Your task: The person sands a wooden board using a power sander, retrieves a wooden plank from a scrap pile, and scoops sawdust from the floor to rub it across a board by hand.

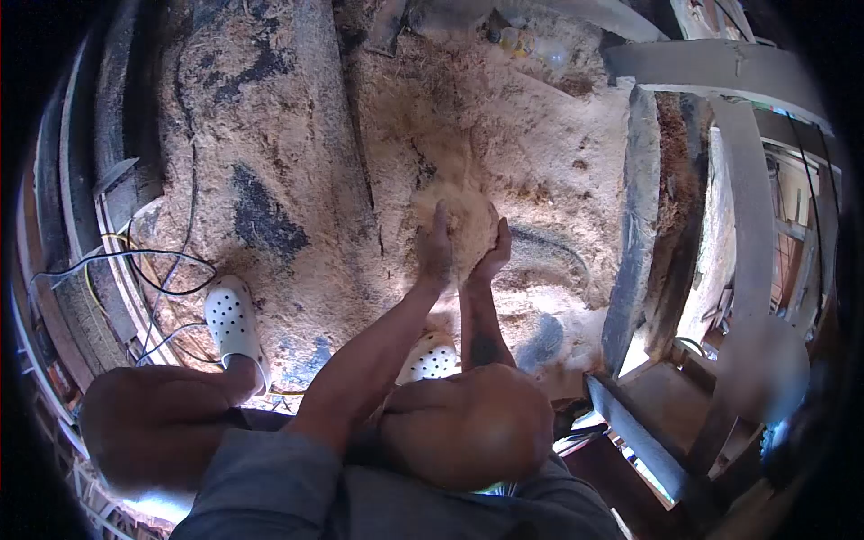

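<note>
Both my hands are stretched forward over a floor thick with sawdust. Between them sits a heap of pale sawdust [457, 211], loose and blurred at its top. My left hand [434, 249] cups its left side with the thumb up. On the other side my right hand [492, 254] curves around the heap, fingers bent inward. The palms face each other and the wrists nearly meet. The undersides of both hands are hidden, so I cannot tell how far the heap is off the floor.
My white perforated clogs [230, 315] stand on the floor. Black, blue and yellow cables [162, 261] loop at the left beside stacked planks [90, 198]. Thick timber beams [630, 225] line the right side. A clear plastic item [551, 54] lies at the far end.
</note>
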`<state>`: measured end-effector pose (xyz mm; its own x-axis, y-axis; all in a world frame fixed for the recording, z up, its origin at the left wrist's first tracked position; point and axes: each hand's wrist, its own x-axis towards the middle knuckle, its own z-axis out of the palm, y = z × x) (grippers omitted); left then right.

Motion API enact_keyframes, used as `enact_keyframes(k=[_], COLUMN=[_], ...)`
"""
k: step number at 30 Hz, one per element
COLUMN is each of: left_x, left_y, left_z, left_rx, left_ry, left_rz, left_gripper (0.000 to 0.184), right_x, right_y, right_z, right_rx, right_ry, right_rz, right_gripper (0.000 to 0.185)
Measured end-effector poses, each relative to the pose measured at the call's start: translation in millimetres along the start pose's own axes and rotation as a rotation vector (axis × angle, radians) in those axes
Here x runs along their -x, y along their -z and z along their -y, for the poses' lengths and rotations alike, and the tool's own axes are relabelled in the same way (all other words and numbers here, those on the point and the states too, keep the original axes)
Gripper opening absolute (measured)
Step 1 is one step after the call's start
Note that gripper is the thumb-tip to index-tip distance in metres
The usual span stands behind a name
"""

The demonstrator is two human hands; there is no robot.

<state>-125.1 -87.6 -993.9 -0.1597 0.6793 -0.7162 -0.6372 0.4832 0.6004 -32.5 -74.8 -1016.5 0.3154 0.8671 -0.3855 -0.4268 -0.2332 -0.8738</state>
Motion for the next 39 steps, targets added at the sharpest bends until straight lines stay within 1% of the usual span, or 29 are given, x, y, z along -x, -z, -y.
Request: enact_keyframes(k=[1, 2, 3, 5, 6, 7, 9, 10, 11, 12, 13, 14, 15, 16, 17, 19, 20, 22, 23, 24, 25, 28, 29, 30, 31, 33, 35, 37, 39], left_x=[6.7, 10.8, 13.1, 26.6, 40.6, 52.8, 78.5, 95.5, 112.3, 131.2, 150.8, 170.4, 188.2, 207.7, 258.4, 307.9, 340.1, 415.7, 438.7, 482.6, 522.6, 625.2, 658.9, 663.6, 692.0, 727.5, 733.3, 768.0, 734.5], left_y=[-3.1, -5.6, -7.6, -16.8, -26.5, -29.6, -31.7, -32.5, -33.5, -28.3, -19.0, -3.8, 11.1, 13.0, 10.1, 6.2, 7.0, -14.8, -17.8, -39.6, -59.3, -126.0, -149.8, -155.0, -181.5, -229.3, -273.8, -314.3, -343.9], left_z=[-8.1, -18.8, -32.9, -73.2, -100.6, -126.2, -176.6, -205.2, -234.7, -266.5, -291.7, -309.5, -328.5, -350.2, -387.4, -414.7, -439.8, -474.3, -477.9, -489.2, -499.3, -503.7, -504.4, -537.1, -529.1, -499.6, -454.1, -413.9, -349.6], left_rx=[0.275, 0.551, 0.557, 0.613, 0.633, 0.645, 0.068, -0.078, -0.216, 0.094, 0.367, 0.340, 0.198, 0.063, 0.131, -0.048, -0.271, -0.106, -0.119, -0.089, -0.058, -0.101, -0.097, -0.161, -0.255, -0.236, -0.356, -0.370, -0.387], left_ry=[-0.013, -0.028, -0.043, -0.204, -0.270, -0.274, -0.858, -1.000, -1.142, -0.950, -0.723, -0.696, -0.804, -0.927, -0.768, -0.829, -1.007, -0.760, -0.707, -0.502, -0.371, -0.330, -0.311, -0.343, -0.418, -0.256, -0.448, -0.073, 0.008], left_rz=[0.016, 0.036, 0.049, 0.055, 0.046, 0.063, -0.209, -0.250, -0.309, -0.164, -0.019, 0.013, -0.055, -0.108, -0.084, -0.118, -0.058, 0.005, 0.033, 0.008, 0.055, 0.221, 0.363, 0.448, 0.530, 0.712, 0.921, 0.701, 0.766], left_gripper=[0.045, 0.047, 0.047, 0.043, 0.042, 0.042, 0.038, 0.037, 0.036, 0.035, 0.034, 0.034, 0.035, 0.036, 0.037, 0.040, 0.040, 0.041, 0.049, 0.053, 0.053, 0.054, 0.049, 0.046, 0.044, 0.038, 0.038, 0.037, 0.039], right_x=[11.6, 9.4, 6.2, 13.6, 17.4, 27.3, 55.4, 59.7, 65.8, 76.4, 96.9, 124.2, 147.2, 174.2, 203.5, 256.2, 280.8, 327.9, 349.8, 369.4, 388.2, 437.0, 455.0, 463.6, 477.9, 503.1, 526.9, 538.2, 548.4], right_y=[-26.5, -33.0, -40.1, -79.2, -100.4, -126.4, -184.8, -198.5, -213.3, -233.8, -261.3, -282.8, -296.4, -312.1, -322.8, -337.5, -338.3, -338.2, -336.0, -331.2, -325.7, -301.0, -280.3, -304.4, -284.2, -240.2, -199.1, -152.3, -69.3], right_z=[20.0, 25.5, 35.3, 80.8, 103.1, 125.6, 170.2, 175.8, 174.3, 175.4, 189.4, 199.5, 202.5, 215.6, 232.3, 276.9, 302.3, 360.9, 390.8, 421.9, 453.5, 545.6, 577.3, 600.8, 637.4, 715.8, 767.4, 791.0, 797.4], right_rx=[-0.267, -0.254, -0.257, -0.474, -0.472, -0.465, -0.471, -0.461, -0.332, -0.210, -0.231, -0.258, -0.490, -0.527, -0.534, -0.610, -0.662, -0.784, -0.853, -0.928, -0.993, -1.155, -1.196, -1.178, -1.206, -1.049, -0.912, -0.819, -0.771], right_ry=[-0.222, -0.149, -0.136, -0.272, -0.310, -0.292, -0.278, -0.260, -0.160, -0.057, -0.075, -0.106, -0.196, -0.229, -0.257, -0.325, -0.341, -0.346, -0.328, -0.297, -0.257, -0.061, 0.034, 0.117, 0.185, 0.517, 0.598, 0.675, 0.730], right_rz=[-0.020, 0.121, 0.136, 0.309, 0.279, 0.289, 0.386, 0.524, 0.464, 0.391, 0.476, 0.543, 0.719, 0.697, 0.625, 0.524, 0.490, 0.420, 0.380, 0.349, 0.323, 0.229, 0.104, -0.037, -0.157, -0.062, -0.318, -0.680, -0.750], right_gripper=[0.047, 0.052, 0.052, 0.058, 0.061, 0.061, 0.064, 0.067, 0.069, 0.070, 0.071, 0.073, 0.069, 0.068, 0.067, 0.064, 0.062, 0.059, 0.058, 0.057, 0.056, 0.052, 0.044, 0.044, 0.045, 0.039, 0.034, 0.033, 0.031])
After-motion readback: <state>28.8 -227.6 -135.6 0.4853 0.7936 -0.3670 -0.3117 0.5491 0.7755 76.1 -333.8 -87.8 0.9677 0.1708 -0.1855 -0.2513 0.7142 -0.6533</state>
